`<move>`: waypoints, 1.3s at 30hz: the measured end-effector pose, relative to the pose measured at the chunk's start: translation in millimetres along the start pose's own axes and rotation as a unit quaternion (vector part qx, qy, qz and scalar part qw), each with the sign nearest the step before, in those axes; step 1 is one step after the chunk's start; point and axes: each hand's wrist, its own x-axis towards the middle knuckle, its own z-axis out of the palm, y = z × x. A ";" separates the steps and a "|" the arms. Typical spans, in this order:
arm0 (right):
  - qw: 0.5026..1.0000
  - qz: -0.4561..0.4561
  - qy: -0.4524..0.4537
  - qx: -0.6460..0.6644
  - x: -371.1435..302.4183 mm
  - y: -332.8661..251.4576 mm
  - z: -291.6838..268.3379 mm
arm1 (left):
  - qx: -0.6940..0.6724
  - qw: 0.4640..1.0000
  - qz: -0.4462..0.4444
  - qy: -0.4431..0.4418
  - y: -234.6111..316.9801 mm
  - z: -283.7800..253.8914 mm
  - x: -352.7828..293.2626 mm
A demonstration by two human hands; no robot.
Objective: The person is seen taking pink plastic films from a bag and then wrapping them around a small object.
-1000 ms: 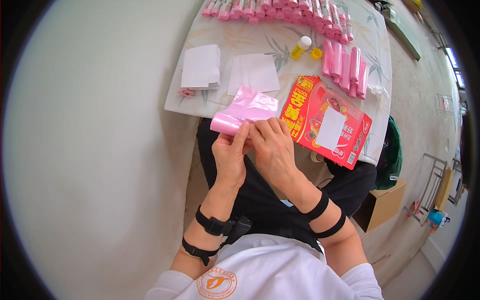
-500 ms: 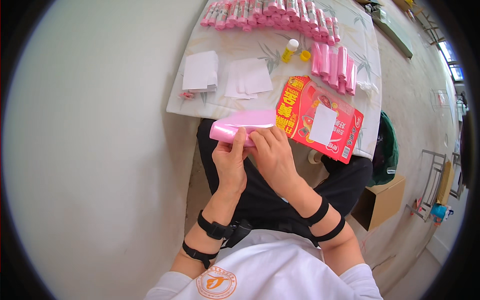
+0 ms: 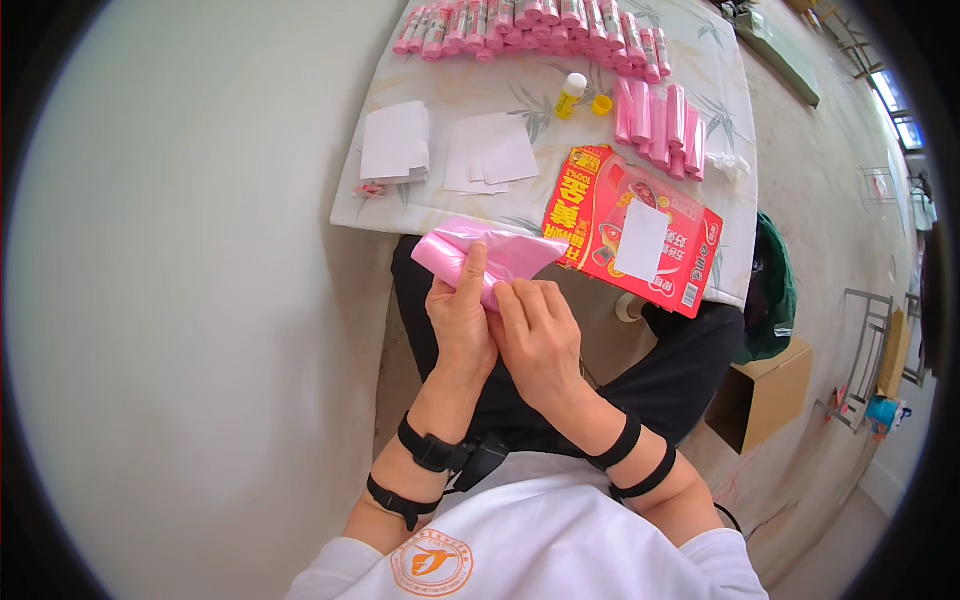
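A shiny pink roll of thin plastic bags (image 3: 440,258) is held in front of me, just over the table's near edge. Its loose end sticks out to the right as a pointed flap. My left hand (image 3: 462,325) is closed round the roll from below, the thumb lying along its upper side. At the roll's lower right end, the fingers of my right hand (image 3: 541,335) are bent and pressed together on the pink plastic. The undersides of both hands' grips are hidden.
Before me, the table (image 3: 350,208) bears white paper slips (image 3: 396,140), a glue stick (image 3: 570,97), its yellow cap (image 3: 601,105) and a red printed cardboard sheet (image 3: 592,215). Plain pink rolls (image 3: 658,125) and a pile of labelled rolls (image 3: 530,28) lie farther back. A wall (image 3: 200,300) stands left.
The roll has tilted and its loose flap now spreads farther right. My left thumb has slid up across the roll, and my right fingers have shifted slightly down along its edge.
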 end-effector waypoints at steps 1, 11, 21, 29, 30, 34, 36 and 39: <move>1.000 0.000 0.000 0.000 -1.7 0.6 2.4 | 0.005 1.000 -0.004 0.002 1.1 -0.3 -1.0; 0.882 0.234 -0.213 0.349 14.3 17.0 -11.7 | 0.005 0.990 -0.054 -0.130 17.1 -12.1 -3.5; 0.970 0.111 -0.042 0.211 -1.3 18.7 2.8 | -0.005 0.997 -0.024 -0.067 5.7 -7.9 -1.1; 0.999 0.048 0.014 0.008 -6.3 4.8 0.6 | -0.014 1.000 -0.016 -0.021 -7.7 0.1 0.9; 0.999 0.034 0.002 -0.004 -7.6 6.6 0.1 | -0.024 0.999 -0.030 -0.003 -7.8 3.8 -0.8; 0.987 0.099 -0.058 0.116 -0.7 25.6 -2.4 | 0.019 0.998 -0.020 -0.049 -7.6 -4.0 1.8; 0.908 0.227 -0.171 0.307 3.7 36.5 -7.5 | 0.020 0.998 -0.021 -0.053 -9.4 -3.8 0.3; 0.989 0.105 -0.022 0.102 -1.3 18.4 0.2 | 0.022 0.999 -0.009 -0.034 -10.3 -1.5 1.0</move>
